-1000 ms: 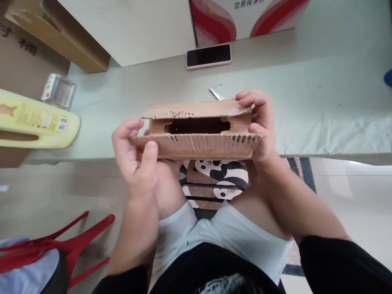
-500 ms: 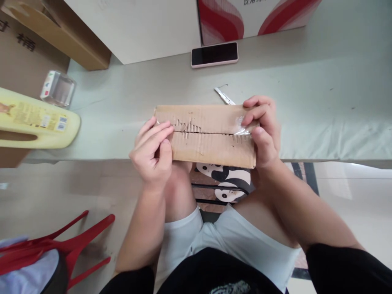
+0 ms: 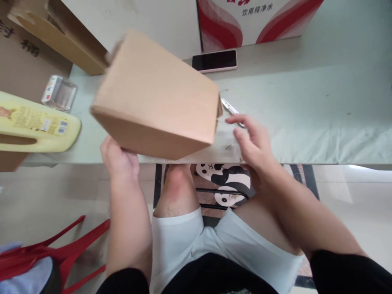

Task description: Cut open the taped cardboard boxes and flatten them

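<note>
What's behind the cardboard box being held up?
A white box, partly covered, shows beyond the cardboard box; anything on the tabletop directly behind cannot be seen.

Table (image 3: 306, 94) spans view, covered in pale green cloth, wrinkled along near edge at right. White box (image 3: 165, 24) and red-and-white box (image 3: 260, 24) side by side at back; brown carton (image 3: 21, 61) at far left. Floor (image 3: 73, 188) pale, glossy, crossed by dark bands (image 3: 310, 190). Black bars (image 3: 219, 190) and panda print (image 3: 237, 177) below table. Red chair (image 3: 72, 249) at lower left, pale fabric (image 3: 29, 271) against it. Light soft; bright glare on floor at right.
</note>
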The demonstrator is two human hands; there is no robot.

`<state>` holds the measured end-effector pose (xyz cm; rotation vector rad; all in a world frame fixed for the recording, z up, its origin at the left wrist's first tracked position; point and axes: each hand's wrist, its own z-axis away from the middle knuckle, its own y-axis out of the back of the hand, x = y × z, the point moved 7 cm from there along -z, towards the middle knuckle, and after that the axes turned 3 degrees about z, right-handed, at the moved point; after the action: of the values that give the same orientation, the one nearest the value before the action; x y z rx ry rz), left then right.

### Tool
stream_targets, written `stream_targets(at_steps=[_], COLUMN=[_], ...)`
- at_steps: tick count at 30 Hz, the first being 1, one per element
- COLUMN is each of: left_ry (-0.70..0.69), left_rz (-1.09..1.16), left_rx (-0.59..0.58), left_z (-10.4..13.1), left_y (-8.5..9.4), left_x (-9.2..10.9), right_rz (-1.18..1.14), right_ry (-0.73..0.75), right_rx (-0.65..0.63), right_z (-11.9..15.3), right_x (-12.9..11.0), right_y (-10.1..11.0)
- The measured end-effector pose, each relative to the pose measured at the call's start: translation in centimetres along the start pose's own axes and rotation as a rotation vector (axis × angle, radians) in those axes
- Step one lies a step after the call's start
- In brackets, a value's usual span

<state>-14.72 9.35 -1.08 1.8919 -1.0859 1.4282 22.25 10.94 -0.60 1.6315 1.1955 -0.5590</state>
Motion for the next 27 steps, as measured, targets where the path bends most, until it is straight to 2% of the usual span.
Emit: stream_targets(at_steps=[1,2,4,6,8,11,15,17,18,19,21,22,23,24,25,27], left_ry=[0.073,0.182,0.278,0.372,0.416,0.512,0.795,0.809,0.731,0.589,0.161,-0.081,-0.308,-0.500,-0.625,-0.712], left_rz=[0.108,0.194,0.272,0.288,0.283,0.258,-0.053,-0.212,-0.263,-0.297,-0.324,-0.311,-0.306,-0.313,-0.346,-0.475], left_rx=[0.071,0.055,-0.016,-0.125,-0.170,-0.239,-0.531,-0.590,-0.533,-0.415,-0.126,-0.028,0.002,-0.039,-0.139,-0.303], left_z=[0.3,0.9,3.0,5.4,7.4,9.4,12.1,12.4,11.8,10.7,8.6,8.2,8.2,8.3,8.5,8.7], left_y=[0.5,0.1,-1.4,-3.7,-5.5,-7.9,-10.2,-10.0,-9.6,-8.9,-7.3,-6.9,-7.0,-7.7,-8.8,-11.0], left_x=[-0.7,-1.4,-1.7,-1.8,-1.7,-1.8,-2.7,-2.5,-1.9,-0.9,2.7,4.9,6.9,8.5,9.5,9.9], right_rz=[0.012,0.024,0.034,0.016,-0.029,-0.096,-0.131,-0.165,-0.182,-0.197,-0.218,-0.230,-0.250,-0.284,-0.326,-0.360], right_ry=[-0.002,0.011,0.054,0.107,0.198,0.325,0.265,0.242,0.243,0.245,0.239,0.232,0.222,0.212,0.192,0.101], right_rx=[-0.106,-0.193,-0.295,-0.314,-0.280,-0.175,0.065,0.105,0.101,0.088,0.050,0.033,0.016,0.004,-0.003,0.024], right_z=[0.1,0.2,0.3,0.4,0.3,0.4,0.1,-0.1,-0.2,-0.3,-0.4,-0.4,-0.3,-0.3,-0.3,-0.5], right_x=[0.1,0.0,-0.2,-0.8,-1.9,-3.6,-3.7,-3.6,-3.6,-3.6,-3.5,-3.4,-3.2,-3.0,-2.6,-1.2], right_y=[-1.1,-2.0,-3.5,-4.0,-3.5,-1.7,0.7,0.9,0.8,0.6,0.2,0.0,-0.2,-0.3,-0.3,-0.2])
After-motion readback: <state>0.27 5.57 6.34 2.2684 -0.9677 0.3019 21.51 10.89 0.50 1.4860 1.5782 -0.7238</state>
